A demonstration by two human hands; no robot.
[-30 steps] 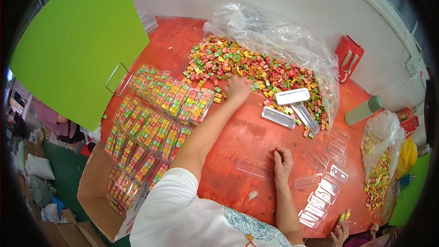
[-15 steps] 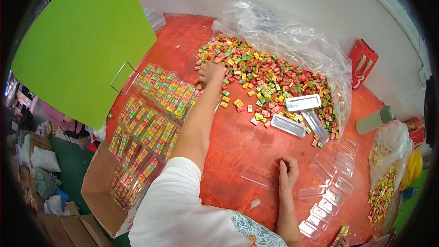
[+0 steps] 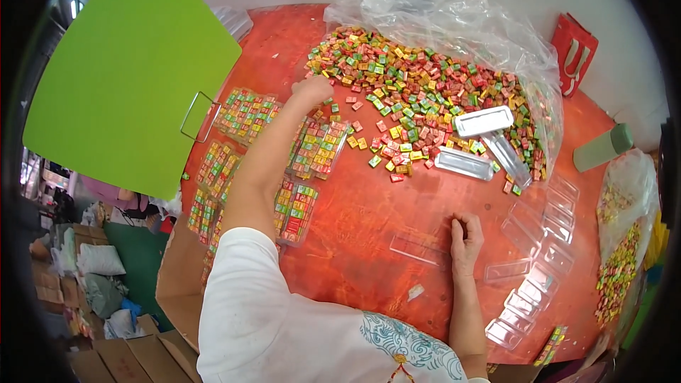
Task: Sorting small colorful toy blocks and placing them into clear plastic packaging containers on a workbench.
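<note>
My left hand (image 3: 312, 91) is at the left end of a heap of small wrapped sweets (image 3: 425, 89) in red, yellow, green and orange. Its fingers point down and are mostly hidden, so what they hold cannot be made out. Under and beside my left forearm lie rows of clear trays filled with sweets (image 3: 319, 147). My right hand (image 3: 466, 241) rests on the red table (image 3: 355, 262), fingers curled in and nothing visible in them. Just left of it lies a clear plastic tray (image 3: 418, 250).
Clear empty trays (image 3: 528, 301) overlap at the right. A plastic bag (image 3: 454, 21) lies behind the heap, with shiny trays (image 3: 464, 163) on its near side. A bottle (image 3: 603, 147), a bag of sweets (image 3: 624, 241) and a green panel (image 3: 135, 71) flank the table; a carton (image 3: 177, 280) stands left.
My left hand has drawn a little left along the edge of the heap, and my forearm uncovers more filled trays. The whole view has shifted slightly. My right hand stays beside the clear tray.
</note>
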